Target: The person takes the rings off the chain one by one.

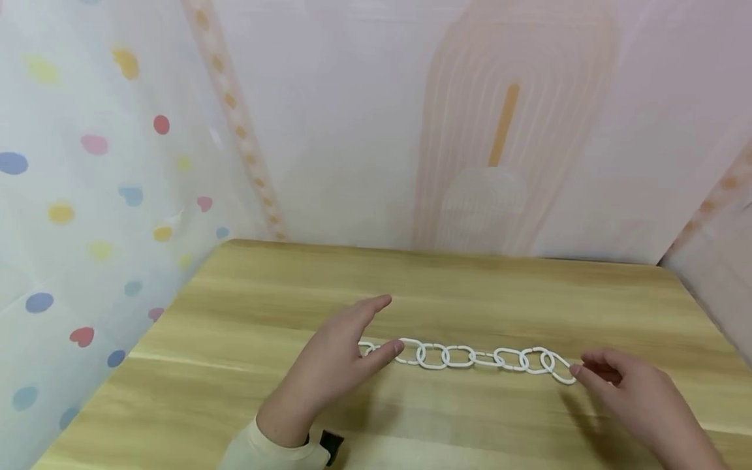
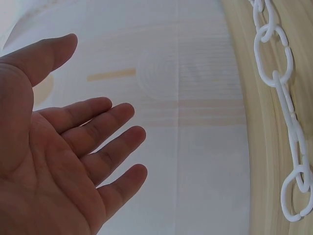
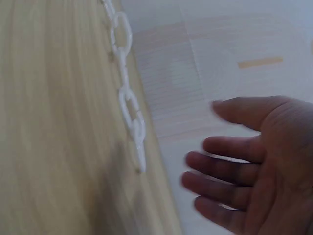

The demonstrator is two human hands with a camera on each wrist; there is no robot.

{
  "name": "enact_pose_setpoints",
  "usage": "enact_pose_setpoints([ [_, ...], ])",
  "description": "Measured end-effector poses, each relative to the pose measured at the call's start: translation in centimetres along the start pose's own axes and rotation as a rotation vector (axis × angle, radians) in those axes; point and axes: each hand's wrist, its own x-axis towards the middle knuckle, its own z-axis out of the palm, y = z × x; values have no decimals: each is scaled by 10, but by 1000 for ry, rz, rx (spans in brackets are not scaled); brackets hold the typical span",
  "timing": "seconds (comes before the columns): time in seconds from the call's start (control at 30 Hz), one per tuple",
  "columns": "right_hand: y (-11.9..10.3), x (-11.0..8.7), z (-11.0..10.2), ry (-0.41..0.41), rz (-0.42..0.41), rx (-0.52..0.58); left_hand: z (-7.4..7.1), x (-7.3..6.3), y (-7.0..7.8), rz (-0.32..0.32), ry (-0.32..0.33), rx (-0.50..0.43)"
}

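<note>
The white chain (image 1: 473, 358) stretches left to right on the table (image 1: 470, 424). Left hand (image 1: 329, 359) and right hand (image 1: 637, 388), thumbs apart from fingers, hold nothing. Arranging seems underway; adjustment would require pinching a link.

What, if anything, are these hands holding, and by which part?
Nothing: the left hand and right hand are empty, and the white plastic-looking chain of oval links lies on the wood-grain tabletop.
</note>
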Motion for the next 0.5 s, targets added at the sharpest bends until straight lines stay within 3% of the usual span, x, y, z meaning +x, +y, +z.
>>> enact_pose_setpoints([
  [0.23,7,3,12,-17,24,22,9,-4,-8,22,21,16],
  [0.4,6,14,19,-116,30,31,13,-3,-11,32,23,33],
  [0.5,5,18,23,-135,28,29,14,-1,-12,39,20,43],
])
